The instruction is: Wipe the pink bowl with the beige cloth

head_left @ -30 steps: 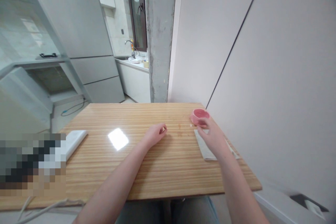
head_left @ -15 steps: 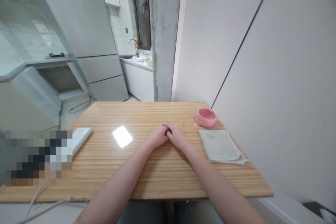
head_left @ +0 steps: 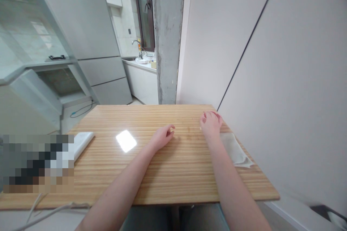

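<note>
The counter (head_left: pixel 151 173) is a rectangular surface of light striped wood. Its far edge meets a grey concrete pillar (head_left: pixel 168 36), and its right edge runs along a plain white wall (head_left: pixel 284 79). A bright patch of reflected light lies left of centre on the wood.

Beyond the counter on the left stands a tall grey refrigerator (head_left: pixel 92 32). A white kitchen unit with a tap (head_left: pixel 135 45) sits farther back, beside a dark-framed window.

Both forearms enter from the near edge and extend across the counter.

A folded pale cloth (head_left: pixel 234 149) lies flat near the right edge of the counter. Its left part is covered by the right forearm.

A white flat object (head_left: pixel 82 142) lies at the left edge of the counter, next to a blurred-out area.

The left hand (head_left: pixel 162 137) rests on the wood near the centre of the counter. Its grip is loosely curled, with the fingertips near the thumb. It holds nothing.

The right hand (head_left: pixel 210 124) is at the far right corner of the counter, just beyond the cloth. The hand lies over a pink dish (head_left: pixel 218 116), of which only a thin pink edge shows past the fingers. The fingers are bent downward over the dish. Whether the grip is closed on the dish or merely resting over it cannot be told from this view.

The two hands are well apart. The dish is near the wall, just beyond the far end of the cloth.
</note>
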A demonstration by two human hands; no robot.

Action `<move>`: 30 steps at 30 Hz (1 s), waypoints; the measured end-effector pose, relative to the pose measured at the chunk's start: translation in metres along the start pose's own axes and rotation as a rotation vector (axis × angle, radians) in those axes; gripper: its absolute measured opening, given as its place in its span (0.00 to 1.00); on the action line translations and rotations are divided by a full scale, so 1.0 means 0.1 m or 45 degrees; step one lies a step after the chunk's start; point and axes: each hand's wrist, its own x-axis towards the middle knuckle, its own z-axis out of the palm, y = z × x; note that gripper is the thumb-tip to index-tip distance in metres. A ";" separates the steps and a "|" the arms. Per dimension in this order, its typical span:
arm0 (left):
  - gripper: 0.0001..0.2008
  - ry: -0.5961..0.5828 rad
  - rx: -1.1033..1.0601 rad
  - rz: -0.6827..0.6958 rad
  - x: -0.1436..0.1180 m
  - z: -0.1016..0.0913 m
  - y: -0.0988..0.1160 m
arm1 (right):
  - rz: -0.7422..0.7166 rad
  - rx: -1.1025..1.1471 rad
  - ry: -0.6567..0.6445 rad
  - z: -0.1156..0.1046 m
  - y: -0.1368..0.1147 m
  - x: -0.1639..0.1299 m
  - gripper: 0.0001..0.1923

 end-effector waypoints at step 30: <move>0.09 -0.005 0.197 0.406 -0.05 -0.42 0.16 | -0.791 0.546 -0.540 0.17 -0.62 -0.41 0.04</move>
